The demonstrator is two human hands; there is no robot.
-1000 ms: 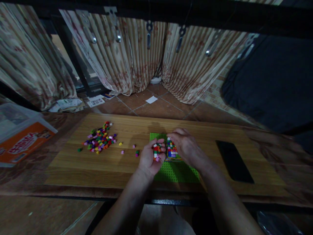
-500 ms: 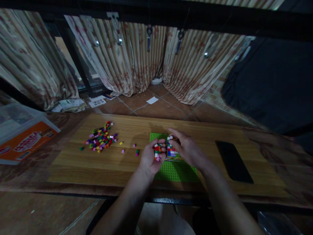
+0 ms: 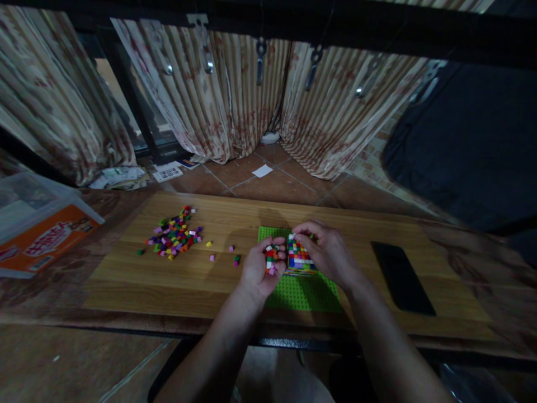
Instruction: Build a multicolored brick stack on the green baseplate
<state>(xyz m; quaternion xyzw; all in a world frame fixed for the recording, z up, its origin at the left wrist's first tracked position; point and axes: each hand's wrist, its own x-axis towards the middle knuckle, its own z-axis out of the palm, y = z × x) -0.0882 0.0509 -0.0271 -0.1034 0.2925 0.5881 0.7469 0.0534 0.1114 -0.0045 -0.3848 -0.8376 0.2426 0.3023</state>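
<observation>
My left hand point(image 3: 257, 268) is cupped palm up, holding a handful of small coloured toy bricks point(image 3: 272, 258). Just right of it, a block built of many-coloured small bricks point(image 3: 298, 261) stands on a green studded baseplate point(image 3: 302, 294). Over the block's far side is my right hand point(image 3: 329, 252), thumb and index finger pinched together at its top edge. A small white brick shows by those fingertips; the fingers partly hide it. The back of the right hand covers the block's right side.
Loose small bricks point(image 3: 176, 235) lie piled on the left of the wooden board point(image 3: 168, 291), with a few strays nearer the baseplate. A black phone-like slab point(image 3: 401, 278) rests at right. A clear plastic box with an orange label point(image 3: 50, 238) stands at far left.
My right hand has come down onto the block's far edge, its index finger now bent in toward the thumb. My left hand stays in place with its bricks.
</observation>
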